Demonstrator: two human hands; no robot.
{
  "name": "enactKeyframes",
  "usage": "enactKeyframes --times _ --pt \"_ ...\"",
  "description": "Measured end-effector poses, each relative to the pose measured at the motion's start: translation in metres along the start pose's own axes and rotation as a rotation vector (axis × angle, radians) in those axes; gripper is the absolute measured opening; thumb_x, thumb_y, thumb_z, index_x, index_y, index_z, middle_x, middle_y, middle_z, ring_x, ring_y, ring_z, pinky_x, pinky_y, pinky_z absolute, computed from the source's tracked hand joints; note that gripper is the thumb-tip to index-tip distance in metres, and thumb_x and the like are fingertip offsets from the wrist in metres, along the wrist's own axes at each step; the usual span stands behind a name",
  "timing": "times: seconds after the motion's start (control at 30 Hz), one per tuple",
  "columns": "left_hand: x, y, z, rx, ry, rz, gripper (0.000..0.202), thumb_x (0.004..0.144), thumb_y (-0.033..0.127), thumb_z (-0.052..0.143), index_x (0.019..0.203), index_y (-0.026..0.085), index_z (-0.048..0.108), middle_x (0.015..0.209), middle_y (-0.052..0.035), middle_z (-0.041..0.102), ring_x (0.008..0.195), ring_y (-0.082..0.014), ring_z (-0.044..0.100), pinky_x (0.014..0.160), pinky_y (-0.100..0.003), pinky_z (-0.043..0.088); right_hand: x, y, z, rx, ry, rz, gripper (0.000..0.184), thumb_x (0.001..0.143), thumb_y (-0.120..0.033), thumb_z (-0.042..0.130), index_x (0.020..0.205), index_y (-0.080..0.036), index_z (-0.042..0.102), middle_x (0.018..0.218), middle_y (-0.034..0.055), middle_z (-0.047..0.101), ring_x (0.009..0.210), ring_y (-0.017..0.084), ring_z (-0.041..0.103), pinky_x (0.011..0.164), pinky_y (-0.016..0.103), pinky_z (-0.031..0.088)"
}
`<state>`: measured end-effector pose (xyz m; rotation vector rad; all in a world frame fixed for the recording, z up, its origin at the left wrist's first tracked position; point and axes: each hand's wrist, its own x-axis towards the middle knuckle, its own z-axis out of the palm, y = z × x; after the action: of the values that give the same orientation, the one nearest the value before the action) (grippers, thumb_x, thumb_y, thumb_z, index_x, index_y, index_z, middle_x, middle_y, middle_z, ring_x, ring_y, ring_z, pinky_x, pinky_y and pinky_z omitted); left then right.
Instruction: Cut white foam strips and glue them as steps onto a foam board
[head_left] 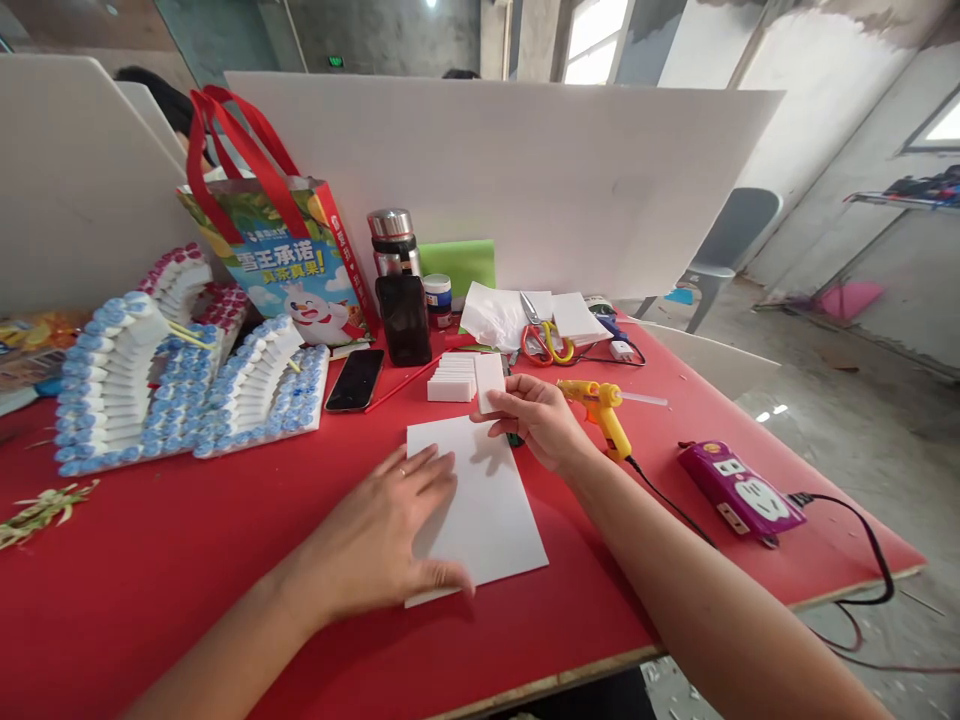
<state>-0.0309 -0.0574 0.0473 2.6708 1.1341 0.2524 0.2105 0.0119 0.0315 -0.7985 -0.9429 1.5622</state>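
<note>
A white rectangular board [487, 500] lies on the red table in front of me. My left hand [412, 515] rests on its left side, fingers spread and thumb near the lower edge. Between the thumb and fingers of my right hand [536, 415] is a small white foam block [490, 382], held above the board's far edge. Just beyond, a row of similar white blocks [451, 378] stands on the table. A dark object partly hidden behind my right hand cannot be made out. To the right of that hand lies a yellow hot glue gun [600, 405] with a clear glue stick.
Blue-and-white craft pieces [135, 390] stand at left before a colourful bag [292, 260]. Two phones, one flat [355, 380] and one upright [403, 320], are near a thermos [394, 240]. Scissors [536, 330] lie behind the blocks. A purple power box [742, 490] with cables sits right.
</note>
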Motion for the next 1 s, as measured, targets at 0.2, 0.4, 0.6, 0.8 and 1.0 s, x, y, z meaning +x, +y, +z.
enactKeyframes --times 0.2,0.4,0.6,0.8,1.0 --pt "0.060 -0.011 -0.004 -0.899 0.426 -0.404 0.057 0.086 0.063 0.067 0.124 0.021 0.072 0.119 -0.0122 0.076 0.084 -0.0241 0.074 0.069 -0.035 0.058 0.000 0.004 0.001 -0.060 -0.066 0.020 0.037 0.076 -0.043 0.086 0.089 -0.017 0.063 0.078 0.0051 0.072 0.067 0.023 0.077 0.049 0.027 0.059" --pt "0.062 -0.011 0.025 -1.380 0.547 -0.424 0.054 0.085 0.053 0.075 0.127 0.019 0.069 0.106 -0.0089 0.075 0.089 -0.0181 0.071 0.087 -0.033 0.055 -0.005 0.017 0.007 -0.539 -0.001 -0.298 0.012 0.088 -0.030 0.073 0.094 -0.020 0.071 0.093 0.0068 0.074 0.086 0.021 0.075 0.076 0.035 0.061" --pt "0.054 -0.011 0.029 -1.190 0.598 -0.446 0.049 0.077 0.043 0.084 0.118 0.020 0.073 0.104 -0.0068 0.075 0.090 -0.0194 0.070 0.084 -0.034 0.057 -0.009 0.018 0.005 -0.715 -0.056 -0.494 0.019 0.091 -0.024 0.067 0.106 -0.026 0.077 0.131 0.0095 0.067 0.103 0.022 0.070 0.092 0.039 0.058" --pt "0.055 -0.019 0.030 -0.799 0.782 -0.213 0.035 0.087 0.033 0.075 0.120 0.023 0.071 0.127 -0.0083 0.069 0.095 -0.0174 0.068 0.088 -0.033 0.057 -0.004 0.023 0.001 -0.555 -0.062 -0.357 0.042 0.088 -0.026 0.072 0.130 -0.026 0.065 0.119 0.0085 0.070 0.097 0.020 0.072 0.094 0.041 0.057" --pt "0.052 -0.016 0.031 -0.562 0.794 -0.154 0.029 0.092 0.027 0.067 0.121 0.024 0.069 0.128 -0.0086 0.067 0.103 -0.0207 0.068 0.085 -0.033 0.057 0.002 0.023 0.000 -0.263 -0.077 -0.216 0.046 0.081 -0.033 0.080 0.123 -0.021 0.065 0.095 0.0033 0.071 0.075 0.019 0.074 0.074 0.039 0.062"
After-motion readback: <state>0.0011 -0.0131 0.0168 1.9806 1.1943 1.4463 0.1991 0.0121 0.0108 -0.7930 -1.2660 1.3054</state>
